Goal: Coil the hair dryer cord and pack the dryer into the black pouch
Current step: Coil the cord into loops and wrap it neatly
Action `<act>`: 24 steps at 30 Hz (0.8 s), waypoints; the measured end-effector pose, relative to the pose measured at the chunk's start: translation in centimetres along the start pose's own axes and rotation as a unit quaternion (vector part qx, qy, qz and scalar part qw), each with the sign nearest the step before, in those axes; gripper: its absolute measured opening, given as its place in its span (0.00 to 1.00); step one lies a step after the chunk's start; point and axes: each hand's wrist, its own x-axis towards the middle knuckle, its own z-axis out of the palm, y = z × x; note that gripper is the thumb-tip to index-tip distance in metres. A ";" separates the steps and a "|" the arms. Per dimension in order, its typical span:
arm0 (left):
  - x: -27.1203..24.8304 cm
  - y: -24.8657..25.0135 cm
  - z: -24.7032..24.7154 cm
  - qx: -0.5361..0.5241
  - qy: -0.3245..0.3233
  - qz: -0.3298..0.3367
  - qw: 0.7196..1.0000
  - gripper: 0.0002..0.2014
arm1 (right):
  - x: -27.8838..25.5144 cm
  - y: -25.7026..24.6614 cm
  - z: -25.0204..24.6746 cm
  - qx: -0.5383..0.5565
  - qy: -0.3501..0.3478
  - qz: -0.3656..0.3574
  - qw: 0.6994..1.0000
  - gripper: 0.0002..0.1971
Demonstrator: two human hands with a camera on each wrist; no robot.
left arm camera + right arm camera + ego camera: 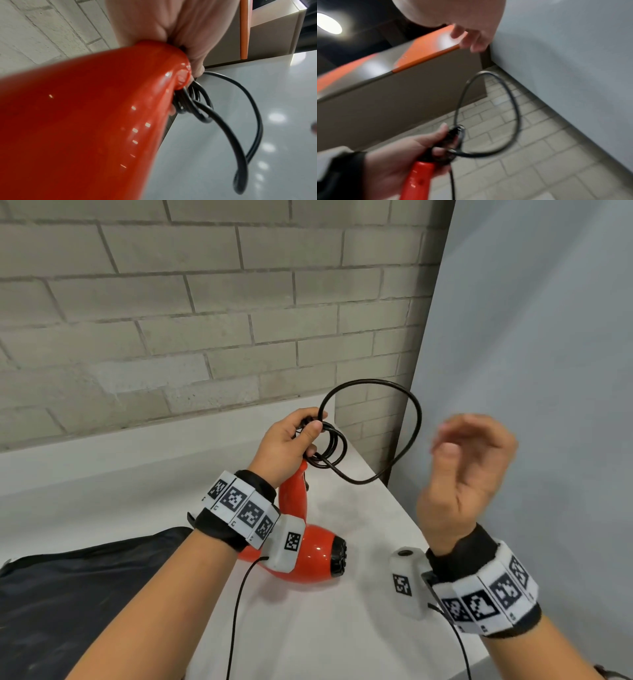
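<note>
A red hair dryer [308,559] is held over the white table with its handle up in my left hand [308,433]. That hand grips the handle end together with several small coils of the black cord [334,446]. One large loose loop of cord [416,412] arcs out to the right of the coils and back. In the left wrist view the dryer body [85,121] fills the frame, with the cord [223,121] beside it. My right hand [459,446] hovers right of the loop, blurred, fingers loosely bent, holding nothing. The black pouch [68,594] lies flat at the lower left.
The white table [342,628] ends in an edge on the right, just under my right wrist. A brick wall [171,320] stands behind it and a grey panel [531,337] to the right. Thin black cables hang from both wrist cameras.
</note>
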 end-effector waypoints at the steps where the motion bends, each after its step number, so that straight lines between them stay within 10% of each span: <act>1: 0.0 0.0 0.0 -0.003 -0.002 -0.002 1.000 0.09 | -0.3 1.3 -0.4 0.005 0.059 0.009 0.998 0.11; 4: -0.1 0.2 0.0 -0.015 -0.014 -0.008 1.000 0.09 | -1.5 5.4 -1.0 -0.032 0.087 0.178 0.980 0.10; 7: -0.2 0.5 0.2 -0.018 -0.027 -0.012 0.999 0.09 | -2.7 8.6 -0.8 -0.011 -0.102 0.361 0.927 0.11; 11: -0.2 0.6 0.6 -0.005 -0.037 -0.009 0.999 0.09 | -3.6 9.3 2.4 -0.079 -0.403 0.271 0.871 0.20; 19: -0.4 0.6 -0.1 -0.026 -0.044 -0.011 0.999 0.10 | -3.4 9.9 4.2 -0.107 -0.363 0.271 0.885 0.06; 24: -0.5 0.7 -0.1 -0.119 -0.032 -0.028 0.992 0.10 | -3.3 15.2 1.2 -0.293 -0.379 0.466 0.744 0.09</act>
